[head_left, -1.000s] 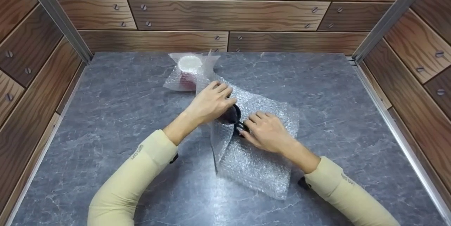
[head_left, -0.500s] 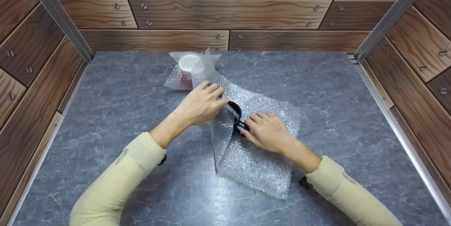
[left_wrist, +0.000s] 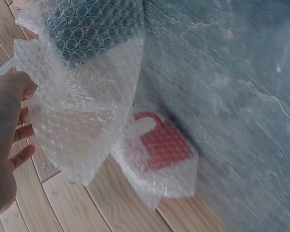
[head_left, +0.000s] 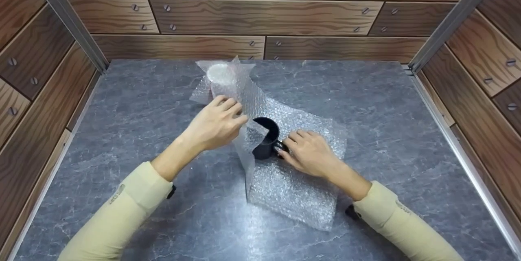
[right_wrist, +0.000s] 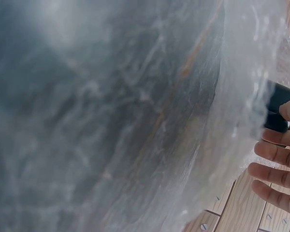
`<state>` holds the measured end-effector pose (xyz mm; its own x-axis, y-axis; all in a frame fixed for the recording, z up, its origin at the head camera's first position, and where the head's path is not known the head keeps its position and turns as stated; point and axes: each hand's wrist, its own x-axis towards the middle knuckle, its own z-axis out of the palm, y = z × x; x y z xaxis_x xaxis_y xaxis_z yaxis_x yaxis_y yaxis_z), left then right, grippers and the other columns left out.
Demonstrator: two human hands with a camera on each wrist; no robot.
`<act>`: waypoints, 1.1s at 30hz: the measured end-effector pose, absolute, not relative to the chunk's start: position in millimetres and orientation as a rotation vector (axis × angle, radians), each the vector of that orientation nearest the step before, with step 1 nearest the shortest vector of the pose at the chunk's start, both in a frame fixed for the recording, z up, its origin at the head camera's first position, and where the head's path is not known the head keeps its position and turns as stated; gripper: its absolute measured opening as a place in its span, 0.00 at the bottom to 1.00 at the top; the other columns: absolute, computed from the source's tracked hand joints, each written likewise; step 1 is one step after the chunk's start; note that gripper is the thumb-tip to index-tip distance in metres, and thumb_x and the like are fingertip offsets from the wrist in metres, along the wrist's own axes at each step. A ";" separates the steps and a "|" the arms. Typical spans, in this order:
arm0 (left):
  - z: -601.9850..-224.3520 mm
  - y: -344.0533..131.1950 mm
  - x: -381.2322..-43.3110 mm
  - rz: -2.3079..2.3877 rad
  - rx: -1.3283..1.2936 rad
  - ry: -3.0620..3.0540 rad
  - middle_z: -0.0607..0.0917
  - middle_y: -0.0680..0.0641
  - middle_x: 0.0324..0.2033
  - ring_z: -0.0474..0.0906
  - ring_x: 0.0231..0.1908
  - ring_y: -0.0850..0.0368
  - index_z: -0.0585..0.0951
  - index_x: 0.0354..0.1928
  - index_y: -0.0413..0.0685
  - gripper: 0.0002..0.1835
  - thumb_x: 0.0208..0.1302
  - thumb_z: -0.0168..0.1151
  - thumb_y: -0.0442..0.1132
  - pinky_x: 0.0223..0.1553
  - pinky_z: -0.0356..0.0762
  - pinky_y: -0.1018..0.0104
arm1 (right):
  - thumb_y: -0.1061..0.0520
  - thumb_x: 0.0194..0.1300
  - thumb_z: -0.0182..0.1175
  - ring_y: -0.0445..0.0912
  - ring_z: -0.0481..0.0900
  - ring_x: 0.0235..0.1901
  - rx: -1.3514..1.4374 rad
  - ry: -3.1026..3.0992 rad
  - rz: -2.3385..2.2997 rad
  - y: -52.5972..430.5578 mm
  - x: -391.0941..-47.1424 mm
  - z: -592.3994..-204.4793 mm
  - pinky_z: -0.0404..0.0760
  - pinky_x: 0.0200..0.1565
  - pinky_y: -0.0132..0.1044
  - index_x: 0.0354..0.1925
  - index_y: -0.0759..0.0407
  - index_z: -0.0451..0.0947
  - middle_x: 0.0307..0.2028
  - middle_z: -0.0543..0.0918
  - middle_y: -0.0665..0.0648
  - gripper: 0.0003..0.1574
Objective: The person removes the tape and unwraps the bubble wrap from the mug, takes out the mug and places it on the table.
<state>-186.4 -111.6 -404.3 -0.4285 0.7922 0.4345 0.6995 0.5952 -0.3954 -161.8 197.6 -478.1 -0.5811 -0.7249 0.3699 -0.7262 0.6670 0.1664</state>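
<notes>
A black mug [head_left: 262, 152] stands on a sheet of bubble wrap [head_left: 293, 196] at the middle of the table. My right hand [head_left: 311, 153] pinches its handle between thumb and fingers; the right wrist view shows dark handle [right_wrist: 276, 121] at the fingertips. Further left, my left hand [head_left: 215, 124] grips the raised edge of the sheet, and a flap of it hangs over the mug's left side. In the left wrist view, the thumb and fingers of that hand [left_wrist: 12, 130] lie along the lifted bubble wrap [left_wrist: 87, 96].
Behind my left hand is a bubble-wrapped bundle [head_left: 222, 74] with a pale round top. Through its wrap the left wrist view shows a red mug [left_wrist: 169, 147] with a handle. Wood-patterned walls [head_left: 260, 16] enclose the grey marbled table [head_left: 142, 139] at the back and sides.
My left hand has moved left, drawing the bubble wrap edge away from the black mug, whose rim and body now show more. My right hand has stayed at the handle.
</notes>
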 end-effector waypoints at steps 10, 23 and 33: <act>-404.4 -132.1 -175.6 0.175 -1.165 -2.244 0.86 0.46 0.37 0.82 0.43 0.47 0.82 0.37 0.50 0.04 0.61 0.65 0.39 0.51 0.81 0.55 | 0.42 0.76 0.60 0.49 0.86 0.36 1.133 -2.478 0.007 196.3 -162.8 -478.7 0.88 0.37 0.40 0.42 0.54 0.85 0.37 0.89 0.54 0.18; -410.9 -158.8 -161.3 0.178 -1.128 -2.266 0.84 0.46 0.33 0.81 0.39 0.47 0.79 0.34 0.50 0.04 0.61 0.64 0.40 0.45 0.81 0.55 | 0.41 0.75 0.60 0.50 0.86 0.36 1.144 -2.467 -0.009 196.4 -161.9 -475.6 0.89 0.38 0.41 0.42 0.55 0.85 0.37 0.89 0.55 0.19; -414.2 -176.8 -152.4 0.202 -1.098 -2.334 0.85 0.47 0.33 0.81 0.37 0.49 0.81 0.36 0.50 0.05 0.63 0.67 0.41 0.43 0.82 0.55 | 0.41 0.75 0.60 0.49 0.86 0.36 1.134 -2.467 -0.009 197.3 -161.8 -476.7 0.88 0.38 0.40 0.42 0.54 0.85 0.37 0.89 0.54 0.18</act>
<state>-152.4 -176.8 -414.2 -0.5169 0.7495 0.4137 0.6671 0.6555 -0.3541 -161.8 197.3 -476.7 -0.5772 -0.7263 0.3732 -0.7235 0.6668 0.1786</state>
